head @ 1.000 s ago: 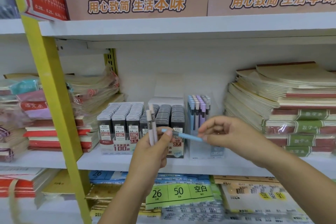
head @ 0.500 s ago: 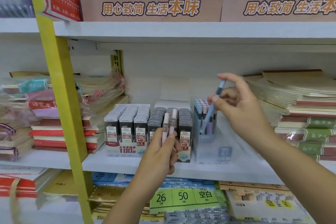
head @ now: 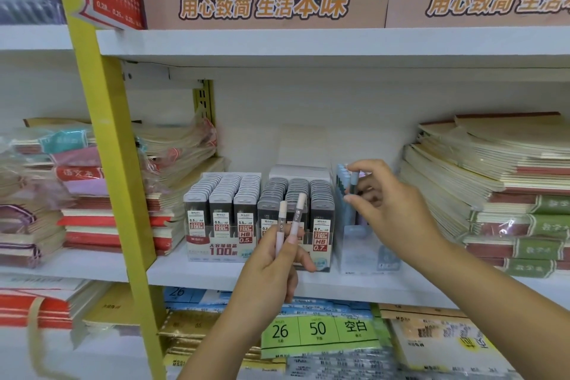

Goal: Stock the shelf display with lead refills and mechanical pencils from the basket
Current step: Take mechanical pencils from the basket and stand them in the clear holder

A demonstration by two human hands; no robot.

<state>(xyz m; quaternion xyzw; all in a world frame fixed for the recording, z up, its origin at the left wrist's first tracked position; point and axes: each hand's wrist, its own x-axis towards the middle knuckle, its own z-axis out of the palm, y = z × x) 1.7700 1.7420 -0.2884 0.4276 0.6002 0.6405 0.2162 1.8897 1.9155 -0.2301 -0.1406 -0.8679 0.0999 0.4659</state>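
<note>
A white shop shelf [head: 216,274] carries boxed lead refills [head: 222,210] and a clear pencil holder [head: 364,251], notebooks [head: 499,182] stacked beside. The left hand [head: 268,274] grips two pale pencils [head: 281,225] upright; the right hand [head: 391,210] pinches a blue pencil [head: 354,183] — tilted above the holder before, now upright in it.

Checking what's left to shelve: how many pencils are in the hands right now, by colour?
Pink pencils, gripped in the left hand: 2
Blue pencil, pinched by the right hand at the clear pencil holder: 1
Total: 3
</note>
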